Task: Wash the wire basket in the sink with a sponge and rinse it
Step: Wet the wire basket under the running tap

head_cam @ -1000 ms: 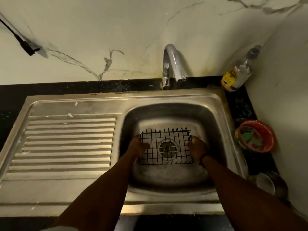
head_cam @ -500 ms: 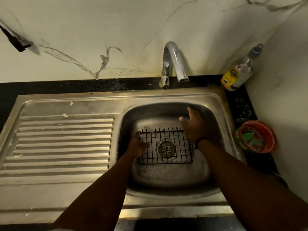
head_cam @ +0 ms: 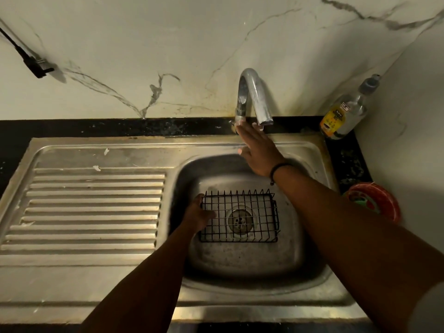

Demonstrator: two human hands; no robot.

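A black wire basket (head_cam: 249,207) lies flat in the steel sink (head_cam: 240,263), over the drain. My left hand (head_cam: 199,215) grips its left edge, thumb over the wires. My right hand (head_cam: 258,152) is stretched out toward the chrome tap (head_cam: 252,97), fingers straight, fingertips at the tap's base. No water runs from the spout. No sponge is in sight.
A ribbed steel drainboard (head_cam: 93,207) lies left of the bowl. A clear bottle with a yellow label (head_cam: 346,111) stands in the back right corner. An orange bowl (head_cam: 379,203) holding something green sits right of the sink. A black plug (head_cam: 36,64) hangs on the wall at left.
My right hand let go of the basket's right edge and rose back to the tap's base. My left hand stayed on the basket, which has not moved.
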